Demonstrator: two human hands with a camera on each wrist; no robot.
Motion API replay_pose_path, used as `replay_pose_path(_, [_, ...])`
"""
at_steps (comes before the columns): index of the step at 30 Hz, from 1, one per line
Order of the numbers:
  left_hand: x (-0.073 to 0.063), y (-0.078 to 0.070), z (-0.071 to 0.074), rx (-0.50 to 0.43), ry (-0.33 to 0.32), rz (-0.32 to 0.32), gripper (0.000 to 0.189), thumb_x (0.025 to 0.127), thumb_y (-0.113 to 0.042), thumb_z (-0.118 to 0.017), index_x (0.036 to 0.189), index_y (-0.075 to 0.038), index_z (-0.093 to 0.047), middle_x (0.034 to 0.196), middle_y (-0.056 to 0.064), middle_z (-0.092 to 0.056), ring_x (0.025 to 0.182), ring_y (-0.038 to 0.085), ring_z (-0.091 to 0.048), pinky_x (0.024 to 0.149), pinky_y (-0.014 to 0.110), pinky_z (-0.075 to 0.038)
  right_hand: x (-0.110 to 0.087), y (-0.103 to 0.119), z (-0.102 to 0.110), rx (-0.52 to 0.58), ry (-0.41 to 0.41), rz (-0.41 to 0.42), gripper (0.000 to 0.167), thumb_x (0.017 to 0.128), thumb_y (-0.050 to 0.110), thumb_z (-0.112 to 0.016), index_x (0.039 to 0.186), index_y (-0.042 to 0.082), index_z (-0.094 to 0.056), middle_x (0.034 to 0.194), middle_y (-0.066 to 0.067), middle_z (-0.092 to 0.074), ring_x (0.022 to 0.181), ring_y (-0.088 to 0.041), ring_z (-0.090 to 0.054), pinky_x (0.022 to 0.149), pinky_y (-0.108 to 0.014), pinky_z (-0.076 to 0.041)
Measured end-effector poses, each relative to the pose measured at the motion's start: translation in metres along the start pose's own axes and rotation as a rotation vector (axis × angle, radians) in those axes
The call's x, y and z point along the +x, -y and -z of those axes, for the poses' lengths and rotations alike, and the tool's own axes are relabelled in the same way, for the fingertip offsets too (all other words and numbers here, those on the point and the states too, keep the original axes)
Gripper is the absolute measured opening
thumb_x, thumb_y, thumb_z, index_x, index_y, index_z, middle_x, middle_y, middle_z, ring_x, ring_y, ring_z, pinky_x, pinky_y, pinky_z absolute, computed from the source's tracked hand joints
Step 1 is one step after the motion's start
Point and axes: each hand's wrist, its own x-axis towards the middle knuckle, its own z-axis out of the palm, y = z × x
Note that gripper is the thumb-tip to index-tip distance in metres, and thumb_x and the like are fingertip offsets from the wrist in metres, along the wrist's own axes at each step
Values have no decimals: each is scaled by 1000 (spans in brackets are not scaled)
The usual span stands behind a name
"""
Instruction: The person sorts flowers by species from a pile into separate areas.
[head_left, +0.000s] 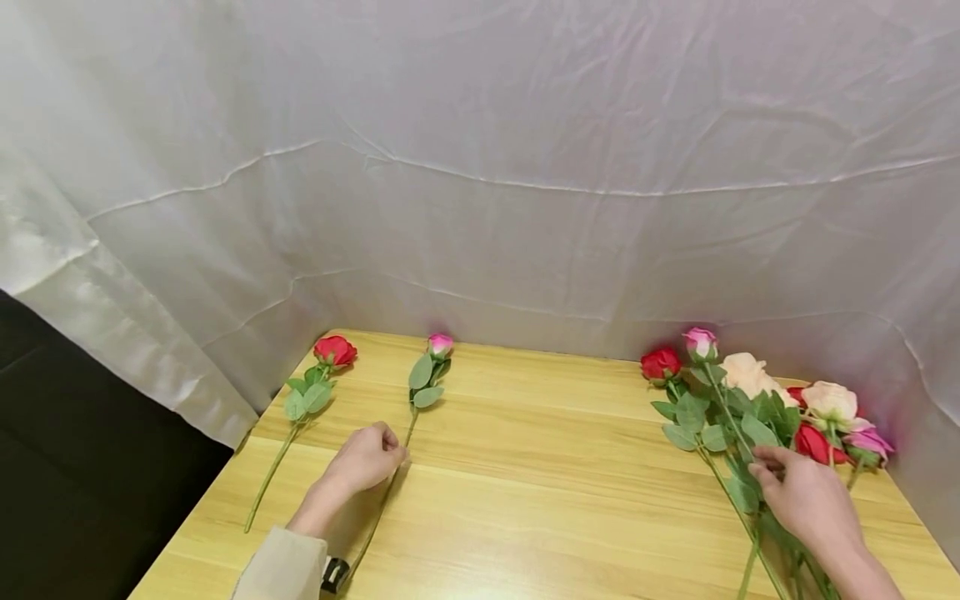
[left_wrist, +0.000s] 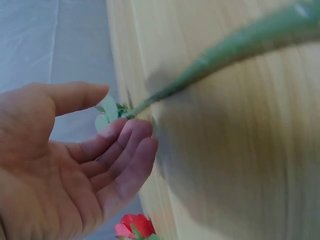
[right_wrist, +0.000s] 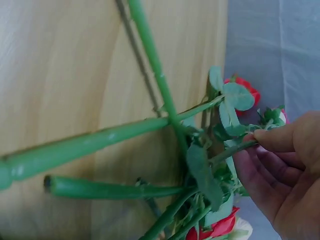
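Note:
On the left of the table a pink rose (head_left: 440, 345) lies with its long stem toward me. My left hand (head_left: 367, 457) is beside that stem; in the left wrist view the thumb stands apart from the loosely bent fingers (left_wrist: 127, 165), and the stem passes by the fingertips, not gripped. A red rose (head_left: 335, 351) lies farther left. At the right, my right hand (head_left: 810, 500) pinches the green stem (right_wrist: 235, 150) of another pink rose (head_left: 701, 343) between thumb and forefinger. That rose lies over a pile of red, cream and pink roses, whose stems cross below it.
The wooden table (head_left: 525, 517) reaches a pale grey curtain (head_left: 487, 250) at the back and sides. A second red rose (head_left: 661, 364) lies at the pile's left edge, with a cream rose (head_left: 828, 402) farther right. Beside the left sleeve is a small black object (head_left: 334, 575).

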Motion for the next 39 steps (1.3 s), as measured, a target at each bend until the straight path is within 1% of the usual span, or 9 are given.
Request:
replay_pose_path(5, [3, -8, 0, -77, -89, -24, 29, 96, -21, -72, 114, 0, -65, 98, 4, -65, 86, 19, -62, 80, 40, -55, -1, 9, 0, 44, -66, -1, 33, 100, 16, -69, 122, -8, -68, 97, -19, -76, 66, -25, -67, 55, -40, -48])
replay_pose_path(8, [4, -16, 1, -115, -147, -35, 34, 96, -24, -71, 119, 0, -65, 103, 5, -67, 90, 19, -64, 81, 40, -55, -2, 14, 0, 77, -92, -25, 33, 101, 18, -68, 123, -7, -68, 97, -19, -76, 63, -17, -63, 55, -34, -43])
replay_pose_path(13, [9, -33, -1, -220, -249, -95, 34, 97, -21, -71, 123, 1, -65, 107, 8, -69, 97, 23, -66, 83, 39, -56, -6, 23, -1, 130, -165, -59, 34, 102, 24, -67, 124, -2, -70, 99, -18, -76, 64, -12, -66, 61, -37, -44])
replay_pose_path(15, [11, -40, -3, -283, -287, -125, 33, 97, -18, -71, 124, 1, -65, 109, 10, -69, 99, 25, -66, 83, 38, -57, -7, 27, -2, 172, -185, -64, 35, 103, 24, -67, 125, -3, -70, 102, -20, -76, 62, -9, -68, 62, -36, -48])
replay_pose_path(20, [13, -58, -11, -439, -363, -169, 31, 98, -15, -70, 125, 0, -65, 113, 11, -70, 103, 27, -66, 82, 33, -55, -10, 44, -6, 293, -199, -97, 38, 104, 24, -65, 129, -5, -66, 110, -28, -73, 56, -9, -69, 49, -24, -52])
replay_pose_path(26, [16, -77, -25, -612, -356, -181, 30, 100, -14, -68, 127, 0, -65, 117, 13, -69, 108, 29, -66, 95, 40, -56, -10, 67, -10, 458, -207, -166, 40, 104, 25, -67, 132, -3, -65, 111, -23, -73, 62, -7, -71, 57, -28, -60])
replay_pose_path(33, [17, -101, -42, -699, -303, -195, 30, 103, -19, -65, 129, -3, -65, 120, 10, -68, 111, 26, -64, 97, 44, -53, -10, 89, -14, 721, -172, -198, 45, 103, 23, -68, 136, -6, -60, 95, 21, -67, 76, -2, -70, 67, -29, -63])
replay_pose_path(36, [17, -111, -50, -711, -274, -209, 30, 103, -20, -65, 128, -4, -65, 120, 10, -68, 111, 28, -64, 96, 44, -55, -10, 98, -16, 804, -135, -194, 45, 103, 22, -69, 136, -6, -58, 97, 22, -64, 82, -3, -71, 71, -29, -63])
replay_pose_path(39, [17, -120, -61, -711, -255, -221, 29, 101, -20, -66, 126, -4, -66, 118, 9, -69, 109, 28, -65, 95, 42, -55, -9, 105, -19, 887, -99, -207, 42, 101, 21, -71, 133, -4, -60, 99, 15, -66, 85, -7, -72, 74, -31, -63])
